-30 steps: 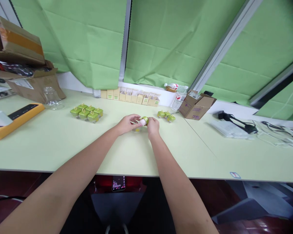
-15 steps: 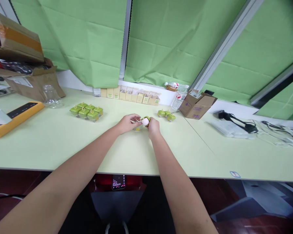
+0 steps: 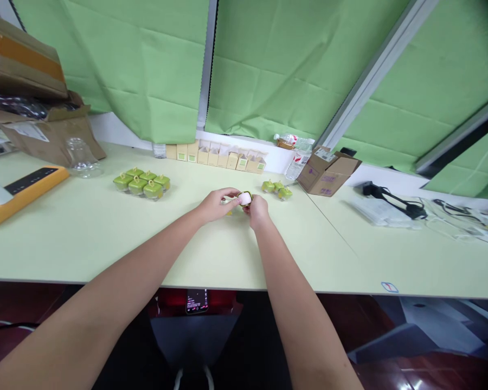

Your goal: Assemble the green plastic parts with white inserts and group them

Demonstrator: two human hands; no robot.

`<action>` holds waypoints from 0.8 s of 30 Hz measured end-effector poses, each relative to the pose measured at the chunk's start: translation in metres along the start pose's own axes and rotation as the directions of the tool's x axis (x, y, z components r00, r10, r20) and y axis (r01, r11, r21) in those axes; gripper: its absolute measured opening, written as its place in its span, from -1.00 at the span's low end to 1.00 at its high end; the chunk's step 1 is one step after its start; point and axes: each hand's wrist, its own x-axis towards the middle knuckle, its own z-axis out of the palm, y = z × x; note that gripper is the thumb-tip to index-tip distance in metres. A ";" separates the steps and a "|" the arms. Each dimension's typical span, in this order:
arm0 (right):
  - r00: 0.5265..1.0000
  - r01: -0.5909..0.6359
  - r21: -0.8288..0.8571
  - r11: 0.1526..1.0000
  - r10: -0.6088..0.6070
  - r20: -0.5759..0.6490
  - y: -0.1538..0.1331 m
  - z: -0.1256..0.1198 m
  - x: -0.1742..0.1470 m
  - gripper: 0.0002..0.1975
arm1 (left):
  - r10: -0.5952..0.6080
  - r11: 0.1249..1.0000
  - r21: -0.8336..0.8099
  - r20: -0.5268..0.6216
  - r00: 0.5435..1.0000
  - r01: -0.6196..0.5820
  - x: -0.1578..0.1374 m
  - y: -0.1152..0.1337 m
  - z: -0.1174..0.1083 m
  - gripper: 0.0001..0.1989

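Observation:
In front of me, my two hands meet around a small green lid [image 3: 250,193] turned inner side up, a pale pinkish-white pad [image 3: 245,199] within its rim. My right hand [image 3: 259,210] grips the lid from the right, its fingers partly hidden behind it. At the left edge, my left hand [image 3: 219,205] pinches the lid, thumb against the pad. Under the left fingers sits a mostly hidden clear piece with a yellow spot [image 3: 229,213]. Several green-lidded clear cups with ring tops [image 3: 137,186] stand to the left; a smaller group [image 3: 278,188] is at right.
Small cardboard boxes [image 3: 213,157] line the back edge. Plastic bottles [image 3: 296,164] and an open carton [image 3: 327,172] stand at back right. A clear jar [image 3: 81,158], a yellow-framed device [image 3: 32,189] and larger cartons are at left. Black cables [image 3: 394,200] lie at far right.
The lid with the pad has moved slightly right and up, and faces me more fully. My left thumb and fingers now reach onto its edge, covering more of the clear piece.

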 end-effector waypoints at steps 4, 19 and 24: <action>0.990 -0.141 0.096 0.985 0.137 0.040 -0.012 0.001 -0.009 -0.93 | 0.053 0.998 0.030 -0.034 0.998 -0.052 0.000 0.007 0.001 -0.68; 0.955 -0.128 0.201 0.971 0.066 0.288 -0.027 -0.003 -0.025 -0.84 | 0.222 0.971 0.100 -0.045 0.974 -0.217 -0.001 0.020 -0.001 -0.70; 0.967 -0.066 0.155 0.986 0.025 0.255 -0.024 -0.001 -0.023 -0.84 | 0.172 0.983 0.073 -0.046 0.984 -0.169 -0.003 0.019 0.000 -0.70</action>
